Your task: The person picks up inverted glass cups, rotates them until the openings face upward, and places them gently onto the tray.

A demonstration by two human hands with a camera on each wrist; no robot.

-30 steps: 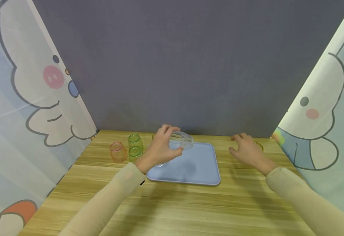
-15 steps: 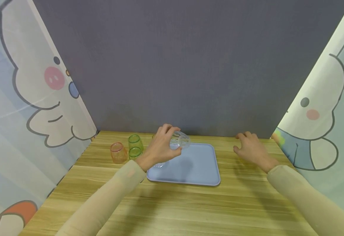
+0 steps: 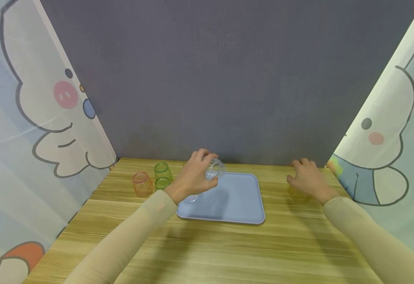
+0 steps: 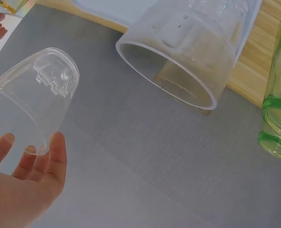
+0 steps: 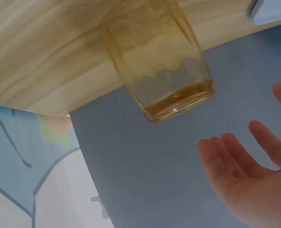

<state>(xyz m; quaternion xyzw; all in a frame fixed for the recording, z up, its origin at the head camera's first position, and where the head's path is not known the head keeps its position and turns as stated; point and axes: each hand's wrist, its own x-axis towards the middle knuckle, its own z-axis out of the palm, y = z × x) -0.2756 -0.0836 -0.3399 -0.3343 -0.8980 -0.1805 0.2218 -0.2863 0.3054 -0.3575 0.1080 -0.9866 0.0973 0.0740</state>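
My left hand (image 3: pixel 194 175) holds a clear drinking glass (image 3: pixel 216 169) above the left part of a pale blue tray (image 3: pixel 235 201). In the left wrist view, fingertips and thumb grip this glass (image 4: pixel 50 85) near its rim, and it is tilted. Another clear glass (image 4: pixel 178 47) stands on the tray's left side, mostly hidden by the left hand in the head view. My right hand (image 3: pixel 308 179) is above an amber glass (image 3: pixel 298 193), fingers loosely spread. The right wrist view shows a gap between the hand (image 5: pixel 249 175) and that glass (image 5: pixel 159 57).
Left of the tray stand a pink glass (image 3: pixel 143 185) and two green glasses (image 3: pixel 162 170), one close in front of the other. A dark grey panel (image 3: pixel 207 79) rises behind the wooden table (image 3: pixel 214 252). Printed curtains (image 3: pixel 384 134) hang at both sides.
My right hand has moved rightward and slightly down, over the amber glass. The clear glass in my left hand has turned slightly and shifted a little left; the left hand stays nearly in place.
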